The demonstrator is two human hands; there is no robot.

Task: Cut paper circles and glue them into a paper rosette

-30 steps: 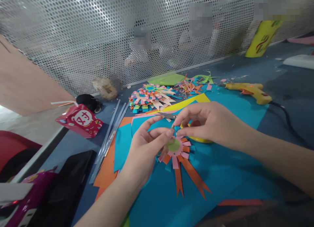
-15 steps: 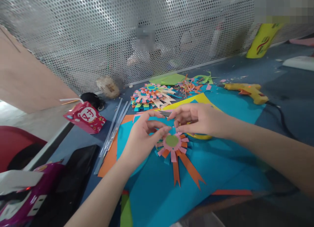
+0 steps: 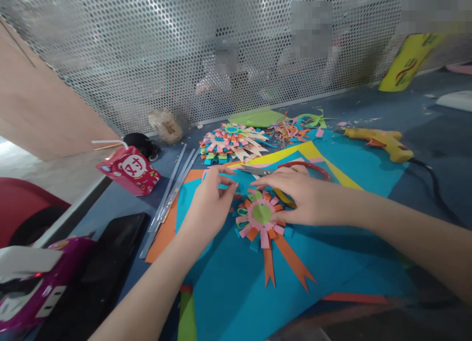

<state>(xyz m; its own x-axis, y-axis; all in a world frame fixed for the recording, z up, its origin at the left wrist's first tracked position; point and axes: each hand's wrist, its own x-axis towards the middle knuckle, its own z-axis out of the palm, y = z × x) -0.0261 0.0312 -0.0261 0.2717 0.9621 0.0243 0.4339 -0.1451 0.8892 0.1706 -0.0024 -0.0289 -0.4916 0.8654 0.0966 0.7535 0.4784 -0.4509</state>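
A paper rosette [image 3: 261,215] with a green centre, pink and orange petals and two orange ribbon tails lies on a blue paper sheet [image 3: 258,287]. My left hand [image 3: 208,203] hovers at the rosette's left edge, thumb and fingers pinched together with nothing visible in them. My right hand [image 3: 300,196] rests flat along the rosette's right and upper edge, fingers stretched out and touching the paper. Scissors [image 3: 295,168] with red and yellow handles lie just behind my right hand.
A finished stack of paper flowers [image 3: 230,143] sits behind. A yellow glue gun [image 3: 383,139] with its cord lies at right. Clear glue sticks [image 3: 171,188] and a red drink carton [image 3: 129,170] are at left. A perforated metal screen [image 3: 184,50] closes the back.
The rosette has been laid flat on the blue sheet. My right hand went from pinching its top to lying flat beside it. My left hand let go and drew slightly left.
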